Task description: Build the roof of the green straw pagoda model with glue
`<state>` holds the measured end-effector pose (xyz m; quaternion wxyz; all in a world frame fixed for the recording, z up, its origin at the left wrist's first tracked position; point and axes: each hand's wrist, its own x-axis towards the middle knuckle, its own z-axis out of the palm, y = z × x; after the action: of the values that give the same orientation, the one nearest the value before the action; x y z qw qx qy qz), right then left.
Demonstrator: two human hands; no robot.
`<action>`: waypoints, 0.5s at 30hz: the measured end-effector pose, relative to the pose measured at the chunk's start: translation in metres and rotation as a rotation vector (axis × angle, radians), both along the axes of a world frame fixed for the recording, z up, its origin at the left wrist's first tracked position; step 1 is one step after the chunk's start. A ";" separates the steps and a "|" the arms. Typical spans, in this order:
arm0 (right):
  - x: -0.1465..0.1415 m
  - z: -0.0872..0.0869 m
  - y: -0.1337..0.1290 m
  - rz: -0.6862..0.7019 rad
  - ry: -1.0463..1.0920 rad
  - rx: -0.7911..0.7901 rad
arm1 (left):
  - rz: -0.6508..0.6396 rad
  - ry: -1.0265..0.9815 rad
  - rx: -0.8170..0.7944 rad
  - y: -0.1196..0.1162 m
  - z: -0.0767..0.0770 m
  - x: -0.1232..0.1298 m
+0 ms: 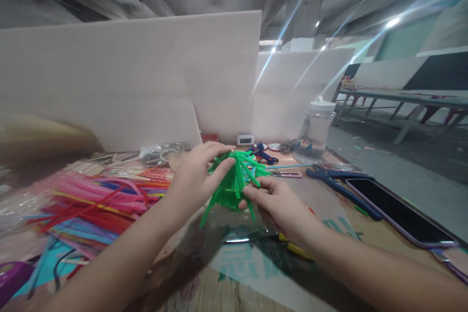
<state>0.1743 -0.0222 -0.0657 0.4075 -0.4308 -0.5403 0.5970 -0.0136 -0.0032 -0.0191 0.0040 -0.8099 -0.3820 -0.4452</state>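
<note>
Between my hands is a cone-shaped bunch of green pipe cleaners (234, 178), its strands fanning downward and out to the right. My left hand (199, 168) grips it from the upper left, thumb and fingers around its top, where a small pale tip shows. On the lower right, my right hand (272, 197) pinches one of the hanging green strands between thumb and fingers. Some light blue shows among the strands. Yellow-handled scissors (296, 248) lie on the table under my right hand, partly hidden by it.
Loose coloured pipe cleaners (106, 200) are heaped on the left. Behind the bunch are a blue glue gun (263, 153), a small white digital timer (245, 140) and a clear jar (316, 129). Blue-handled pliers (347, 190) and a phone (398, 212) lie to the right. White boards (127, 78) stand behind.
</note>
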 end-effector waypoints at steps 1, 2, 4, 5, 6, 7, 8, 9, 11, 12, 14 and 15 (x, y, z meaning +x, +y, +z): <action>0.002 0.000 0.001 0.004 -0.047 0.025 | 0.000 -0.004 -0.005 0.001 0.000 -0.001; 0.004 0.002 0.002 0.011 -0.107 0.054 | -0.001 -0.008 -0.014 0.001 -0.001 -0.001; 0.012 0.008 0.004 0.009 -0.268 0.168 | 0.001 -0.022 -0.037 0.003 -0.002 -0.003; 0.017 0.012 0.005 -0.008 -0.359 0.269 | 0.002 -0.030 -0.049 0.004 -0.002 -0.004; 0.022 0.017 0.006 -0.036 -0.453 0.394 | 0.003 -0.036 -0.059 0.005 -0.003 -0.004; 0.028 0.022 0.006 -0.076 -0.541 0.532 | 0.003 -0.041 -0.067 0.006 -0.003 -0.005; 0.034 0.027 0.006 -0.120 -0.610 0.660 | 0.002 -0.045 -0.071 0.007 -0.003 -0.005; 0.039 0.032 0.006 -0.160 -0.652 0.761 | -0.002 -0.047 -0.070 0.007 -0.003 -0.005; 0.046 0.041 0.004 -0.218 -0.656 0.881 | -0.017 -0.047 -0.065 0.007 -0.002 -0.004; 0.047 0.044 0.004 -0.237 -0.639 0.927 | -0.028 -0.048 -0.062 0.006 -0.002 -0.003; 0.043 0.051 0.004 -0.255 -0.615 1.028 | -0.046 -0.046 -0.059 0.005 -0.001 -0.001; 0.040 0.054 0.005 -0.245 -0.615 1.085 | -0.052 -0.045 -0.061 0.004 0.000 0.000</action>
<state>0.2142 -0.0177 -0.0120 0.4594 -0.3734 -0.8051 0.0364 -0.0136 0.0010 -0.0195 -0.0410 -0.8091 -0.3741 -0.4515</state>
